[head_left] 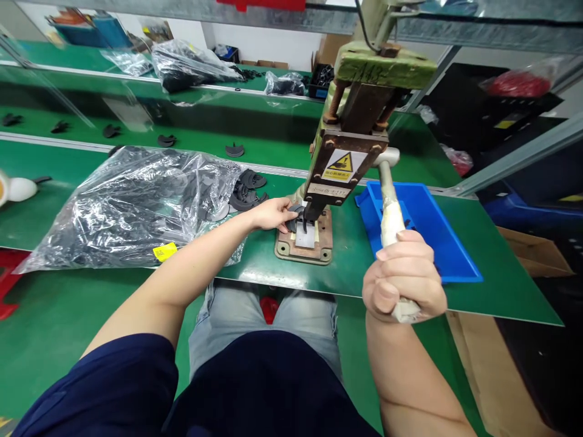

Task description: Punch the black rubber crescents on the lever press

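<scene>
My left hand (pixel 276 215) pinches a dark curved plastic part (pixel 295 220) at the base of a green hand press (pixel 330 164). The part lies under the press's ram, partly hidden by my fingers and the ram tip. Below it a metal plate (pixel 305 235) is fixed on the press base (pixel 285 250). My right hand (pixel 405 276) is wrapped round the taped press lever (pixel 389 209), which slants down toward me. Left of the press, more dark curved parts (pixel 246 193) spill from a clear plastic bag (pixel 132 206).
A blue tray (pixel 449 243) with a few dark pieces stands right of the press. Behind the bench, several curved parts (pixel 234 150) lie spaced out on a green strip (pixel 200 136). A metal frame bar (pixel 532 139) slants at the right. Cardboard (pixel 494 370) stands below.
</scene>
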Tool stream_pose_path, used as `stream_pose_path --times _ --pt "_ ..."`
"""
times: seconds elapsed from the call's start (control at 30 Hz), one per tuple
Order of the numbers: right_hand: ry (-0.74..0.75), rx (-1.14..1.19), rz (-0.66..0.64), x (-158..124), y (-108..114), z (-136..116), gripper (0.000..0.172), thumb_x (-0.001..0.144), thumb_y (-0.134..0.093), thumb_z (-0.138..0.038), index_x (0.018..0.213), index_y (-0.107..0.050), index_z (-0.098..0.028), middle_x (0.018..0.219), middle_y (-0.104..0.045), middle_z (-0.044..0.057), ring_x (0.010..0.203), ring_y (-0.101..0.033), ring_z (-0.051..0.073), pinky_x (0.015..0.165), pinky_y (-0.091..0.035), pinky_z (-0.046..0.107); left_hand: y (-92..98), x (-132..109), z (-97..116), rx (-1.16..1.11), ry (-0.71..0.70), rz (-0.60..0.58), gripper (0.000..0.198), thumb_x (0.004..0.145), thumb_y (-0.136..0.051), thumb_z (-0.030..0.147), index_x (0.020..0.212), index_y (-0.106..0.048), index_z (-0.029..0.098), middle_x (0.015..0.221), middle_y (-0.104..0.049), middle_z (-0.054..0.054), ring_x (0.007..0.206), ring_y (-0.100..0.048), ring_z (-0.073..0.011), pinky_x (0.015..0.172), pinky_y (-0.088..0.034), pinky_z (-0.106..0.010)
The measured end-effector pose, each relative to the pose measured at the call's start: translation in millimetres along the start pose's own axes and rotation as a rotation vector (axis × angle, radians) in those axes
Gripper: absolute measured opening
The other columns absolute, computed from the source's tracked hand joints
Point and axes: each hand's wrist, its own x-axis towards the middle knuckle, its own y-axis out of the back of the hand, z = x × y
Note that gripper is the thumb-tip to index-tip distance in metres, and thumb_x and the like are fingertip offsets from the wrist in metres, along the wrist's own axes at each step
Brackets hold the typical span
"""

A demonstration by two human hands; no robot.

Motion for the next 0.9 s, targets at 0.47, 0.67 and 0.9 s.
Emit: stream_pose_path --times 0.47,0.67,0.9 --pt "0.054 0.005 0.185 -3.8 -14.1 9.4 0.048 0.093 -0.070 -0.043 0.059 -0.042 -0.025 0.051 -0.046 -0.006 0.056 -0.059 0.014 0.084 -0.060 0.050 4.0 14.8 4.0 -0.056 0.295 -0.085 0.032 0.092 -0.085 0.034 0.095 -0.057 0.019 0.066 -0.074 -0.004 0.062 -0.078 -0.0202 0.060 -0.064 -0.025" --pt "0.030 -0.016 0.057 -3.8 -3.2 6.5 0.042 0.096 -0.067 -0.041 0.062 -0.047 -0.026 0.057 -0.053 -0.004 0.063 -0.063 0.016 0.087 -0.059 0.053 5.4 17.1 3.9 -0.025 0.179 -0.114 0.029 0.090 -0.087 0.029 0.095 -0.060 0.018 0.068 -0.072 -0.001 0.059 -0.076 -0.0168 0.061 -0.065 -0.024" --pt "0.065 0.033 0.096 -1.7 -7.7 7.9 0.041 0.095 -0.067 -0.037 0.063 -0.046 -0.024 0.058 -0.051 -0.005 0.064 -0.063 0.014 0.090 -0.058 0.052 4.3 15.2 7.0 0.006 0.190 -0.095 0.023 0.093 -0.082 0.025 0.100 -0.060 0.018 0.072 -0.071 -0.002 0.060 -0.078 -0.0198 0.060 -0.065 -0.026"
